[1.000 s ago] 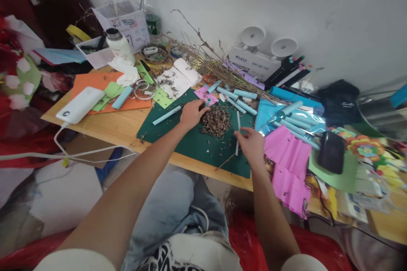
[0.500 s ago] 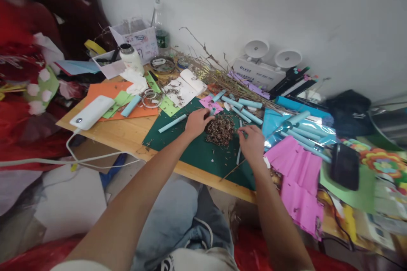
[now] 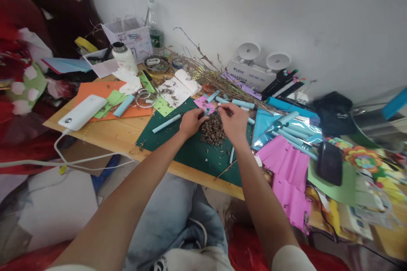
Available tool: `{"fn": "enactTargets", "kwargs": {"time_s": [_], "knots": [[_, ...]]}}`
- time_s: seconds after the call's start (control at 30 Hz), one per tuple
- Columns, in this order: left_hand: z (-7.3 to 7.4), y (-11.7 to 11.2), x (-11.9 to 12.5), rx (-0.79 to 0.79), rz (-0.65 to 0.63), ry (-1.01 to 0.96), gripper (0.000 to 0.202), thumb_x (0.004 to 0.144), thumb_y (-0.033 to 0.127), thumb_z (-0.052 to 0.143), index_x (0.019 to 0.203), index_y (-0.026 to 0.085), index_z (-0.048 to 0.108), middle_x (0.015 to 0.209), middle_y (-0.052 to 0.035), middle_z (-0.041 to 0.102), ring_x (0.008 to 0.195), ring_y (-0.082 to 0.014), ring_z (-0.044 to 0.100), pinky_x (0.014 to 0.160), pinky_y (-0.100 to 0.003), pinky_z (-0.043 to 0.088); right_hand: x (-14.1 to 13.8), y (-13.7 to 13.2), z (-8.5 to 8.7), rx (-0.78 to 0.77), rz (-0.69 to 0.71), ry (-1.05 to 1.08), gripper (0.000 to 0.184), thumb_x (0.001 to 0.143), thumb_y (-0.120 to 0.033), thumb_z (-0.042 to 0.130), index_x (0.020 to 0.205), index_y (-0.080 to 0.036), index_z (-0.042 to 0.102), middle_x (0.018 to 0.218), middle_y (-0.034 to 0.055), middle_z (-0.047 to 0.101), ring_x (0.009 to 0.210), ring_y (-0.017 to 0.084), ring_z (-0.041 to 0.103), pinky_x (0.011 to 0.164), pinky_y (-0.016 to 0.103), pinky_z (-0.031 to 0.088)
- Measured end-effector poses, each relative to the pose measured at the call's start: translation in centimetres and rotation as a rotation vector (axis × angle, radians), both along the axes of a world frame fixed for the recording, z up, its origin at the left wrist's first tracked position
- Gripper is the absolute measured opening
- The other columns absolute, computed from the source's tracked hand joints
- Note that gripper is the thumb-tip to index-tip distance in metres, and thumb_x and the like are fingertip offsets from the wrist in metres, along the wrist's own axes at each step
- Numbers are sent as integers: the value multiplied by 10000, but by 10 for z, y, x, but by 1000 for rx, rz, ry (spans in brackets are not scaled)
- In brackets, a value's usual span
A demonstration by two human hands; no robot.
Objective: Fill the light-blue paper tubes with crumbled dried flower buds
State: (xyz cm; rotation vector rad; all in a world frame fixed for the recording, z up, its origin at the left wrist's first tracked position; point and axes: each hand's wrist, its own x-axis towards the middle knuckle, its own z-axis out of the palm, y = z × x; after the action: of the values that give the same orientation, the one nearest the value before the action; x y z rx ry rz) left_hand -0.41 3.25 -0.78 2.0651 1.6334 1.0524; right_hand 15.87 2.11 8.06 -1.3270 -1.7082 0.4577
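My left hand (image 3: pixel 191 122) is closed round a short light-blue paper tube (image 3: pixel 207 111), whose end shows at the fingertips. My right hand (image 3: pixel 234 122) is close by on the right, its thumb and fingers pinched together over the far side of a heap of dry brown plant bits (image 3: pixel 212 131). Whatever is in that pinch is too small to make out. Under the heap lies a dark green mat (image 3: pixel 190 156) strewn with loose crumbs. Another light-blue tube (image 3: pixel 166 123) rests on the mat left of my left hand, and a pink paper square (image 3: pixel 202 102) lies just beyond it.
Dry twigs (image 3: pixel 219 80) and several blue tubes lie behind the mat. To the right are a shiny blue packet (image 3: pixel 260 129), crumpled pink paper (image 3: pixel 289 178) and a black phone (image 3: pixel 330 163). A cabled white power bank (image 3: pixel 82 112) and an uncapped bottle (image 3: pixel 124 57) stand left.
My right hand has moved from the right side of the heap to its far side, nearer my left hand. The left hand stays by the heap with the tube. The view has shifted slightly.
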Motion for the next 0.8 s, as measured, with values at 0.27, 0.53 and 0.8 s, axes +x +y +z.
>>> {"fn": "enactTargets", "kwargs": {"time_s": [0.27, 0.53, 0.8], "knots": [[2, -1, 1, -15, -9, -7, 179, 893, 349, 621, 820, 186, 620, 795, -20, 656, 719, -156, 552, 644, -261, 349, -16, 20, -21, 51, 87, -152, 133, 848, -216, 584, 849, -184, 713, 859, 66, 731, 787, 210, 654, 764, 350, 522], [-1, 0, 1, -6, -13, -8, 156, 892, 328, 615, 820, 190, 623, 802, -25, 658, 735, -167, 564, 646, -266, 360, -9, 17, -30, 134, 174, -369, 180, 876, -179, 537, 947, -194, 702, 947, 97, 720, 909, 257, 641, 853, 416, 511], [-2, 0, 1, 19, -3, 20, 103, 895, 284, 598, 882, 191, 641, 843, -36, 669, 767, -176, 580, 665, -271, 367, -12, 15, -35, 125, 205, -273, 153, 871, -298, 617, 946, -188, 694, 938, 89, 705, 816, 221, 642, 792, 369, 528]]}}
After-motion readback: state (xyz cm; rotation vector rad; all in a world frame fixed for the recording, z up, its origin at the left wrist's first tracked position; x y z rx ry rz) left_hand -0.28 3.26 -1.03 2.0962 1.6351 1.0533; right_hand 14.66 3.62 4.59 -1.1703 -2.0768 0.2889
